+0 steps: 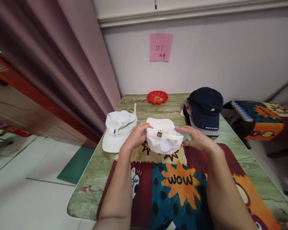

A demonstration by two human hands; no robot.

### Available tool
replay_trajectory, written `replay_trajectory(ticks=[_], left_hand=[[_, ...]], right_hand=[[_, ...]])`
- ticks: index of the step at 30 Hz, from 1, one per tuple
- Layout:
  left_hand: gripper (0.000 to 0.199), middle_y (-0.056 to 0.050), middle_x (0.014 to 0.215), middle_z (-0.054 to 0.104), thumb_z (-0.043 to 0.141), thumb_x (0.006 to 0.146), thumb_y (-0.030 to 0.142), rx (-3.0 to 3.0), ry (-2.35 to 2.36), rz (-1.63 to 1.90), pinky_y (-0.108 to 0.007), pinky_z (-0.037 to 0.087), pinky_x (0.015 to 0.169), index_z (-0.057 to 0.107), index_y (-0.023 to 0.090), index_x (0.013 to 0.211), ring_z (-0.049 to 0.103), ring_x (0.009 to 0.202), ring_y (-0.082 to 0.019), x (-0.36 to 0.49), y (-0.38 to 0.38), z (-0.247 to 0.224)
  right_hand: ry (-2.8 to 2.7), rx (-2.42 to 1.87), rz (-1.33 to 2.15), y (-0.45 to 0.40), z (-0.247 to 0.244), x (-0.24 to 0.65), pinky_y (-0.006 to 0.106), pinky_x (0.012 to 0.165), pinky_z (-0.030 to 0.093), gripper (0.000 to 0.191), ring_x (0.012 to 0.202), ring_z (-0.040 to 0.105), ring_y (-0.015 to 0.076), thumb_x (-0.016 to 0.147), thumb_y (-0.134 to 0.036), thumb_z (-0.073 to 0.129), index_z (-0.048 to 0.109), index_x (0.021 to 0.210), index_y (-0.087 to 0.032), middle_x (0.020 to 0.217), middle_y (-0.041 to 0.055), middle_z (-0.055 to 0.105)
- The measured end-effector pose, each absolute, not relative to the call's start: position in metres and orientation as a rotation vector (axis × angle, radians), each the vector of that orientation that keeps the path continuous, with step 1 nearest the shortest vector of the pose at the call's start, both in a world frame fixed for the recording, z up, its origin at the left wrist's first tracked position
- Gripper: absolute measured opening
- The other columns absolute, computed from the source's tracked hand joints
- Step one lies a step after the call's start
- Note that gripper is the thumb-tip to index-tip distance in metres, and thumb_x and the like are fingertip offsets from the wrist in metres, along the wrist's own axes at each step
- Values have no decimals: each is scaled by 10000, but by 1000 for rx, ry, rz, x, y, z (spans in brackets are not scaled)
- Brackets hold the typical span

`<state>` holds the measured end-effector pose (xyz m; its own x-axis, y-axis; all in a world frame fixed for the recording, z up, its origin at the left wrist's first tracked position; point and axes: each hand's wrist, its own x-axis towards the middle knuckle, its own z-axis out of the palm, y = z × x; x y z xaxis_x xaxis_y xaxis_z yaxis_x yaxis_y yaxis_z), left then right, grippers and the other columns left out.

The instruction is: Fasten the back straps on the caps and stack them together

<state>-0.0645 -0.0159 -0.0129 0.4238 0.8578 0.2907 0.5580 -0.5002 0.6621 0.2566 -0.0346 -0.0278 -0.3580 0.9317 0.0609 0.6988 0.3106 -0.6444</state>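
Observation:
A white baseball cap (164,145) is between my two hands over the patterned mat, its brim towards the wall and its back strap with a small brass-coloured buckle facing up. My left hand (137,136) grips the cap's left edge with bent fingers. On the other side my right hand (197,138) has its fingertips on the right edge, the thumb lower down. Left of my left hand lies a pale cap (121,124) with a small dark rider logo, brim towards me. A stack of caps with a navy cap (205,107) on top sits beyond my right hand.
The green wood-pattern table (86,195) carries a colourful mat (179,185) marked "WOW". A red scalloped dish (157,97) stands near the wall. Above it a pink note (161,48) is stuck. Purple curtains (86,48) hang at left; another patterned surface (269,119) is at right.

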Motion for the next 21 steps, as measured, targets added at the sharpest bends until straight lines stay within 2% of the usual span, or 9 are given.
replay_trajectory(ticks=[3, 5, 9, 13, 17, 21], left_hand=[[213, -86, 1146, 746, 604, 809, 121, 2177, 1227, 848, -448, 500, 1040, 758, 205, 930, 679, 1117, -262, -64, -17, -6], [173, -80, 1141, 756, 639, 829, 162, 2099, 1212, 880, -470, 472, 1072, 763, 208, 940, 674, 1122, -267, -64, -20, 2], [275, -87, 1173, 759, 746, 840, 316, 1717, 991, 1081, -418, 524, 1010, 758, 206, 1092, 687, 1110, -267, -65, -32, 18], [389, -105, 1064, 788, 810, 794, 376, 1280, 799, 1217, -377, 577, 887, 756, 170, 1120, 733, 1007, -283, -57, -41, 26], [385, -99, 1022, 800, 810, 773, 390, 884, 617, 1266, -423, 574, 948, 766, 175, 1088, 731, 1064, -326, -37, -42, 18], [506, -127, 1186, 764, 658, 872, 531, 572, 477, 1182, -525, 499, 1080, 726, 163, 1212, 643, 1248, -386, -16, -42, 0]], right_hand=[[-2138, -1294, 822, -34, -20, 244, 438, 1107, 461, 281, 1196, 665, 270, 805, -206, 711, 807, 1051, -305, 1300, 52, 700], [-2081, -1196, 912, -37, -9, 241, 438, 1101, 470, 165, 1183, 674, 275, 877, -294, 683, 820, 970, -284, 1256, 54, 726], [-1710, -1074, 1122, -50, 9, 242, 425, 961, 566, 256, 1059, 726, 295, 865, -449, 743, 808, 1014, -250, 1116, 63, 782], [-1107, -923, 1266, -56, 12, 234, 407, 785, 627, 356, 887, 763, 284, 761, -432, 847, 778, 1065, -259, 948, 51, 810], [-735, -772, 1478, -46, 8, 215, 384, 872, 626, 275, 935, 767, 268, 773, -284, 813, 774, 1037, -215, 978, 63, 812], [-431, -767, 1753, -29, -8, 201, 403, 939, 616, 232, 945, 774, 254, 859, -188, 646, 745, 1067, -158, 942, 77, 814]])
